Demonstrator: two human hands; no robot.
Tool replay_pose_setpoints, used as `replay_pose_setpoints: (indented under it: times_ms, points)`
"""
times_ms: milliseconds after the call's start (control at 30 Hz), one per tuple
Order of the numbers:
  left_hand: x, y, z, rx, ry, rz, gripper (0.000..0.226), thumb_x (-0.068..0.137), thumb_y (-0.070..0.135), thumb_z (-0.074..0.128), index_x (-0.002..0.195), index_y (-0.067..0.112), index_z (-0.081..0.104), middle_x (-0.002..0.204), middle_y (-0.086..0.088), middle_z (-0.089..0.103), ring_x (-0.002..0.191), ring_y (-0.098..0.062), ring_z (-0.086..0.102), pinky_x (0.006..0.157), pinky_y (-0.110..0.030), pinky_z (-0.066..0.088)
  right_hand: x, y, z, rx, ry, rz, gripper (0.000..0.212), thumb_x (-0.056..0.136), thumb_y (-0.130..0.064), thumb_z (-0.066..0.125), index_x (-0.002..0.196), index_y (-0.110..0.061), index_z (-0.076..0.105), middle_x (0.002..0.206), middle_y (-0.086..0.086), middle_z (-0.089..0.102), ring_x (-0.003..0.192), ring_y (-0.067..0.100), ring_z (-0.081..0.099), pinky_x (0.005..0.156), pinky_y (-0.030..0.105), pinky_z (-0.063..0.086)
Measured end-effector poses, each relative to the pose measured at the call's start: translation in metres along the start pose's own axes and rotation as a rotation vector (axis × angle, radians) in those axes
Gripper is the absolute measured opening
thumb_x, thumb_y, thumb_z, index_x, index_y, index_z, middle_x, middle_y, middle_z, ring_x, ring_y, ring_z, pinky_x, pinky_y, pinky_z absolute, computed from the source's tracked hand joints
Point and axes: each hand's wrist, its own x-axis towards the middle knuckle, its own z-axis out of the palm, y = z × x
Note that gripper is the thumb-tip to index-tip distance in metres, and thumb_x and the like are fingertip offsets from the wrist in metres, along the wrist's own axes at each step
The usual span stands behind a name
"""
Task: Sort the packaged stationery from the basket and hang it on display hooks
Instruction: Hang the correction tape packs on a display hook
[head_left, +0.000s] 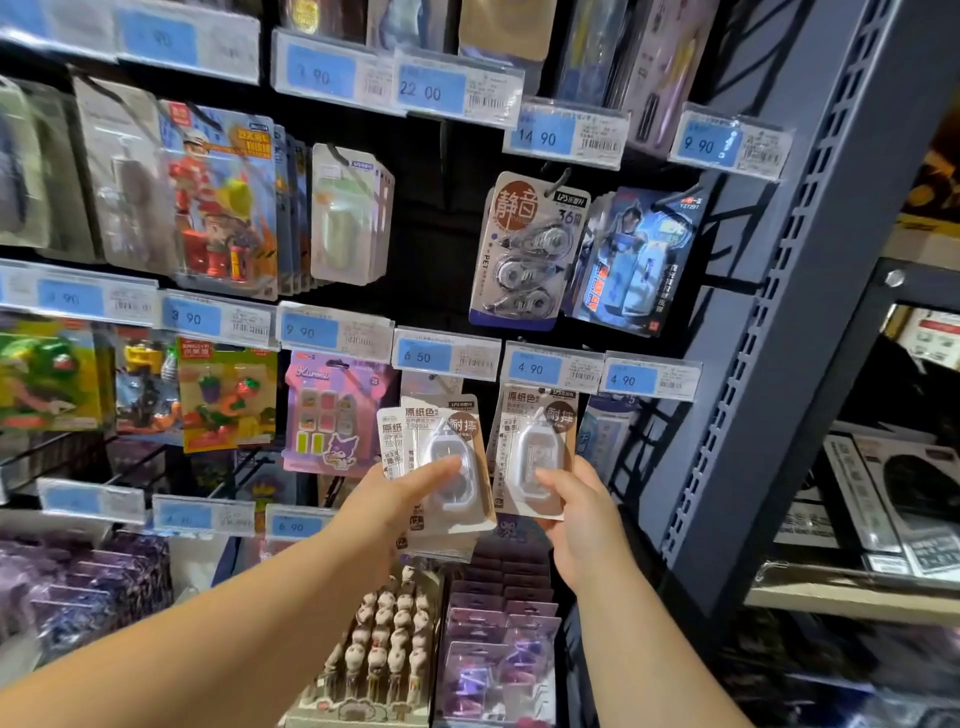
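My left hand (387, 501) grips a fanned stack of several white correction-tape packs (439, 447), thumb across the front pack's clear blister. My right hand (576, 512) pinches the lower edge of one matching correction-tape pack (535, 441) that sits just under the 4.90 price tag (553, 366). Its top edge is level with the hook there; whether it hangs on the hook I cannot tell. Both hands are raised in front of the black display wall. No basket is in view.
Packs hang all around: a pink Kuromi eraser set (332, 415) to the left, a triple tape pack (524, 254) above. A blue-grey perforated upright (779, 322) stands to the right. Boxes of small figure pens (384, 634) and purple packs (498, 639) lie below.
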Motion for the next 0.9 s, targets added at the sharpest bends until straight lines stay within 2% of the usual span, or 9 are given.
replay_pose_setpoints:
  times_ms: [100,200,267,367,467,567,633,767,900]
  points:
    - [-0.001,0.002,-0.001,0.042,0.024,0.000,0.064,0.040,0.072,0.079,0.086,0.028,0.077,0.119,0.002,0.066,0.117,-0.028,0.054,0.103,-0.059,0.038,0.000,0.006,0.002,0.005,0.013,-0.009,0.029,0.090,-0.011,0.059,0.114,-0.027,0.066,0.112,0.000,0.072,0.112,0.028,0.062,0.108,0.054,0.037]
    - [-0.001,0.007,-0.003,0.013,0.029,-0.012,0.032,0.068,0.056,0.078,0.069,0.024,0.076,0.113,0.005,0.062,0.118,-0.023,0.048,0.108,-0.053,0.032,0.001,0.007,0.008,0.014,0.032,-0.009,0.037,0.089,-0.016,0.062,0.124,-0.029,0.059,0.121,-0.001,0.067,0.118,0.026,0.058,0.108,0.053,0.037]
    - [0.004,0.006,-0.005,0.014,0.047,-0.026,0.026,0.074,0.051,0.077,0.080,0.026,0.071,0.114,0.004,0.058,0.116,-0.021,0.046,0.101,-0.047,0.034,0.006,0.007,0.010,0.023,0.069,-0.013,0.044,0.089,-0.018,0.065,0.130,-0.026,0.051,0.122,0.000,0.063,0.114,0.024,0.059,0.104,0.048,0.040]
    - [0.007,0.004,-0.004,0.046,0.071,-0.019,0.071,0.058,0.065,0.080,0.113,0.023,0.064,0.129,0.001,0.057,0.118,-0.024,0.050,0.093,-0.047,0.038,0.009,0.004,0.015,-0.066,0.234,-0.078,0.043,0.087,-0.022,0.070,0.121,-0.022,0.043,0.111,-0.002,0.056,0.089,0.011,0.057,0.083,0.035,0.042]
    - [0.003,0.005,-0.002,0.055,0.087,-0.036,0.102,0.043,0.071,0.082,0.129,0.023,0.054,0.133,0.001,0.056,0.121,-0.025,0.049,0.100,-0.050,0.037,0.006,0.005,0.021,-0.280,0.474,-0.132,0.037,0.085,-0.032,0.070,0.108,-0.022,0.043,0.113,0.003,0.052,0.088,0.019,0.054,0.075,0.035,0.042]
    - [0.001,0.002,0.002,0.045,0.074,-0.002,0.071,0.061,0.063,0.080,0.119,0.026,0.061,0.120,0.004,0.064,0.112,-0.019,0.055,0.095,-0.043,0.040,-0.001,0.008,0.028,-0.400,0.592,-0.390,0.020,0.091,-0.038,0.059,0.094,-0.020,0.051,0.102,0.003,0.056,0.092,0.024,0.054,0.075,0.037,0.046]
    - [0.001,-0.002,0.002,0.040,0.074,0.008,0.048,0.072,0.056,0.076,0.111,0.029,0.067,0.112,0.006,0.069,0.105,-0.016,0.059,0.090,-0.040,0.042,-0.009,0.005,0.033,-0.419,0.420,-0.473,0.025,0.094,-0.043,0.052,0.085,-0.020,0.054,0.085,-0.002,0.056,0.084,0.021,0.055,0.070,0.034,0.046]
    - [-0.001,-0.004,0.005,0.040,0.081,0.053,0.054,0.067,0.064,0.073,0.109,0.030,0.070,0.103,0.006,0.074,0.102,-0.018,0.065,0.088,-0.038,0.049,-0.024,-0.001,0.047,-0.367,-0.119,-0.201,0.026,0.092,-0.047,0.056,0.098,-0.022,0.060,0.090,-0.006,0.062,0.083,0.011,0.058,0.072,0.025,0.042]
    - [0.000,-0.008,0.006,0.055,0.152,0.053,0.046,0.082,0.060,0.059,0.113,0.025,0.065,0.097,0.011,0.070,0.089,-0.006,0.060,0.067,-0.024,0.041,-0.029,0.001,0.049,-0.302,-0.203,-0.122,0.022,0.089,-0.040,0.063,0.098,-0.020,0.068,0.093,-0.005,0.073,0.082,0.005,0.066,0.074,0.025,0.044]
